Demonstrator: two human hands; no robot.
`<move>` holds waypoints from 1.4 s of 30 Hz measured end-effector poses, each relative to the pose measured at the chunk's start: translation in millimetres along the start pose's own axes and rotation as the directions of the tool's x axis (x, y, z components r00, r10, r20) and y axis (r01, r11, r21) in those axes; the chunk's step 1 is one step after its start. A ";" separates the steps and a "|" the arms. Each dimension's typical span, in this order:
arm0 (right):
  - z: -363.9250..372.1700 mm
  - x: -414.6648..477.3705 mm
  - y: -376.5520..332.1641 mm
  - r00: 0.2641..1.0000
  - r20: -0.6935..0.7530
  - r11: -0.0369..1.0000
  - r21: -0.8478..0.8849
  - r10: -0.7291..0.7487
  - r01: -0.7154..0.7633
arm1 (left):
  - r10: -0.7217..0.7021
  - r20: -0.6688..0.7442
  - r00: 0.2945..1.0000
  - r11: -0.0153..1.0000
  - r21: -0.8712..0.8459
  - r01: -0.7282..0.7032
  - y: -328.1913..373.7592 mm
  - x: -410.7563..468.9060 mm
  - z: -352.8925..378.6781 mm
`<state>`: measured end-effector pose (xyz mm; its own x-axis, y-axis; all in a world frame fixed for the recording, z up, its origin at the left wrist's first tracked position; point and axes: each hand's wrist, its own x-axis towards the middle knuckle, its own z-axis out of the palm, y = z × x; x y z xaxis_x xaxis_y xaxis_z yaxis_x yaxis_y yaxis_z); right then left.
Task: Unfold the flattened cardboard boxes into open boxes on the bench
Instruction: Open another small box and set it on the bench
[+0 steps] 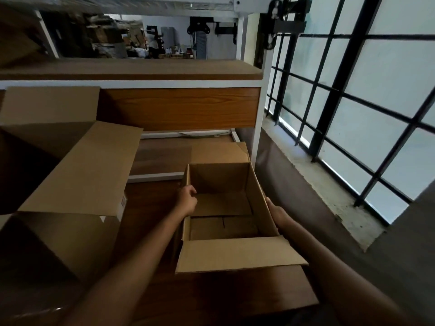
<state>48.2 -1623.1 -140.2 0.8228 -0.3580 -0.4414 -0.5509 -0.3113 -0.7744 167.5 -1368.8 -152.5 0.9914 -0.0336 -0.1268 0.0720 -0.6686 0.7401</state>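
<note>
A small brown cardboard box (256, 191) stands open and upright on the dark wooden bench (150, 208), its near flap folded out toward me and its far flap up. My left hand (187, 198) grips the top edge of the box's left wall, fingers curled over it. My right hand (279, 214) lies against the outside of the right wall with fingers fairly straight; its fingertips are hidden behind the wall. The inner bottom flaps lie flat inside the box.
A larger open cardboard box (77, 175) with raised flaps fills the bench's left side. A white-framed shelf with a wood panel (181, 108) rises behind. A barred window (353, 102) and concrete sill (329, 191) lie to the right, past the bench's edge.
</note>
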 end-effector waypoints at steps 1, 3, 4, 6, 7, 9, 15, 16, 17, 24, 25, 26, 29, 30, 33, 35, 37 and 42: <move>2.1 -2.1 -0.6 1.000 -0.007 1.000 0.021 -0.015 0.015 | -0.001 0.001 1.000 1.000 -0.012 0.001 1.0 -1.0 0.0; -2.0 -2.7 -0.6 0.994 -0.073 0.995 -0.062 -0.083 0.078 | -0.007 -0.002 1.000 1.000 -0.018 0.007 2.2 -2.1 0.2; -5.9 -3.1 -2.1 0.985 -0.114 0.986 -0.117 -0.130 0.117 | -0.008 -0.005 1.000 1.000 -0.015 0.008 2.3 -2.0 0.7; -13.7 -7.0 -10.2 0.961 -0.144 0.964 -0.166 -0.234 0.210 | -0.004 -0.006 1.000 1.000 -0.005 0.004 3.2 -1.3 -0.1; -15.2 -10.8 -16.3 0.949 -0.127 0.947 -0.184 -0.290 0.264 | -0.002 0.000 1.000 1.000 0.005 0.002 3.6 -2.2 -1.4; -14.1 -18.7 -30.4 0.928 -0.051 0.898 -0.280 -0.368 0.341 | -0.022 0.038 0.999 0.999 0.046 0.020 5.1 -6.2 -5.2; 0.1 -12.9 -35.4 0.938 0.326 0.741 -0.601 -0.115 0.300 | 0.093 0.197 0.976 0.993 0.053 -0.106 4.3 -60.2 -13.4; -1.1 -8.7 -32.8 0.922 0.381 0.708 -0.630 -0.078 0.320 | 0.090 0.275 0.957 0.994 0.036 -0.103 0.3 -67.0 -20.0; -3.4 -5.0 -29.8 0.908 0.418 0.673 -0.661 -0.040 0.334 | 0.085 0.377 0.922 0.993 0.045 -0.110 -3.6 -73.0 -29.0; 2.2 11.4 -21.1 0.910 0.414 0.504 -0.783 -0.012 0.363 | 0.041 0.561 0.827 0.960 0.209 -0.189 -33.3 -87.8 -46.4; 3.3 0.6 -29.0 0.918 0.397 0.486 -0.799 -0.013 0.353 | 0.042 0.547 0.836 0.962 0.203 -0.181 -32.5 -89.2 -44.9; 3.1 -10.8 -36.4 0.925 0.381 0.473 -0.812 -0.013 0.341 | 0.039 0.538 0.842 0.964 0.201 -0.173 -31.7 -90.8 -44.5; -0.1 -47.5 -50.7 0.933 0.357 0.495 -0.802 -0.051 0.334 | 0.040 0.498 0.866 0.971 0.184 -0.150 -31.7 -99.4 -43.5; -0.2 -53.2 -48.7 0.936 0.341 0.510 -0.792 -0.087 0.336 | 0.058 0.475 0.878 0.973 0.169 -0.156 -32.2 -105.4 -42.6; -0.8 -62.4 -27.5 0.934 0.303 0.590 -0.726 -0.188 0.354 | 0.168 0.302 0.938 0.978 0.065 -0.196 -41.3 -127.3 -32.6; 2.9 -64.3 -4.8 0.935 0.260 0.703 -0.618 -0.240 0.352 | 0.222 0.108 0.969 0.975 -0.035 -0.220 -52.6 -141.4 -19.4; 11.3 -68.9 15.8 0.922 0.190 0.750 -0.538 -0.336 0.385 | 0.239 -0.059 0.969 0.960 -0.137 -0.245 -60.4 -154.7 -6.0; 34.9 -92.7 50.8 0.840 -0.074 0.739 -0.521 -0.537 0.427 | 0.199 -0.116 0.973 0.954 -0.206 -0.219 -56.0 -171.5 -2.6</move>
<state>-51.2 -1575.1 -154.4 0.9768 -0.1990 0.0790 -0.1290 -0.8415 -0.5246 -6.3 -1323.7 -170.5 0.9918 -0.0793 0.1004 -0.1262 -0.4773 0.8696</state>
